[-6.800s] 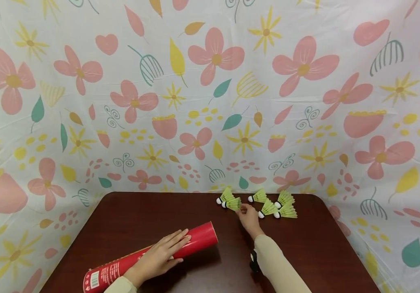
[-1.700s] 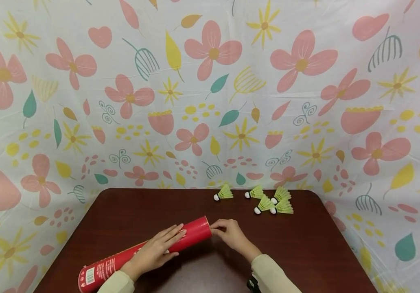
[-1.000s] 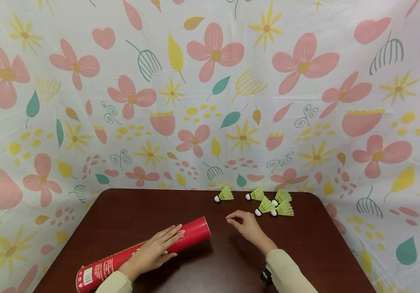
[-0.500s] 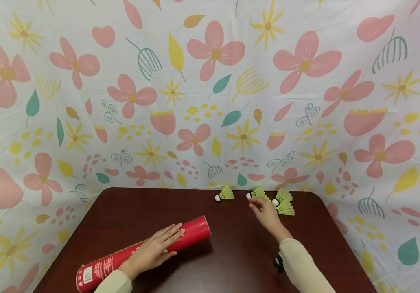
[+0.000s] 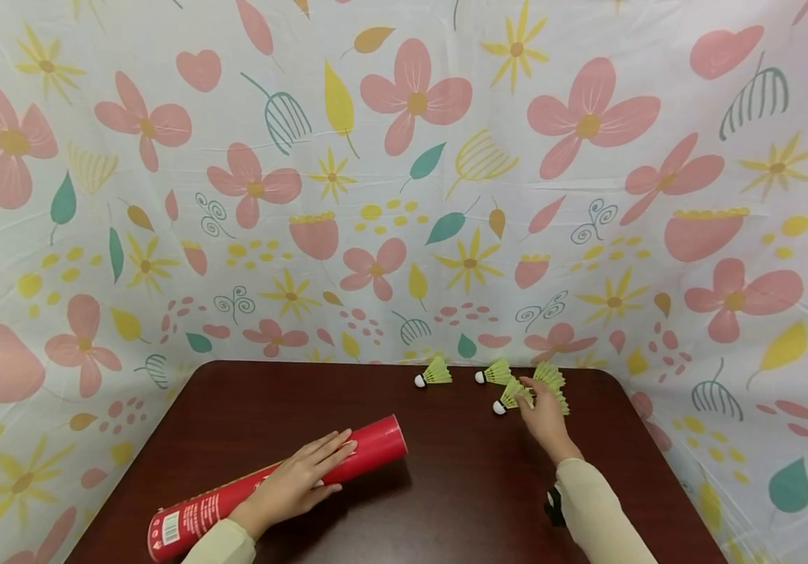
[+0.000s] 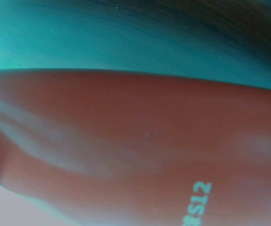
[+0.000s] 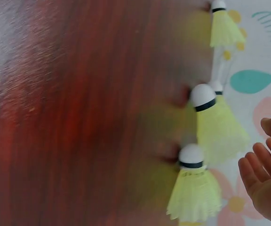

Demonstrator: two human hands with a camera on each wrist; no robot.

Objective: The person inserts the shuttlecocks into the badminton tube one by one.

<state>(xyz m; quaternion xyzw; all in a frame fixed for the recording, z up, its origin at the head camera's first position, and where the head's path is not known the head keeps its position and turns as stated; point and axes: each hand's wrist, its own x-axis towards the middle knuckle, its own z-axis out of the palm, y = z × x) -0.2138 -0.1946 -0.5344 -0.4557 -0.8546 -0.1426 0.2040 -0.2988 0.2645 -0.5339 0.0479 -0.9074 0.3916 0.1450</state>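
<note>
"What is the left hand point(image 5: 293, 483) doing?"

"On my screen it rests on a long, round, shiny red tube point(image 5: 376, 450) with white writing. Its fingers are straight and close together on top. The tube lies at a slant on the dark red-brown wood-look table point(image 5: 460, 486)."

"And the right hand point(image 5: 546, 421)?"

"I see it at the back, by the yellow-green shuttlecocks point(image 5: 512, 393) with white round tips and black bands. Its thumb and fingers are apart. I can't tell if they touch one."

"Where are the shuttlecocks?"

"I count five along the back. One lies off to the left, two are in the middle, and two sit close together, partly behind the hand."
</note>
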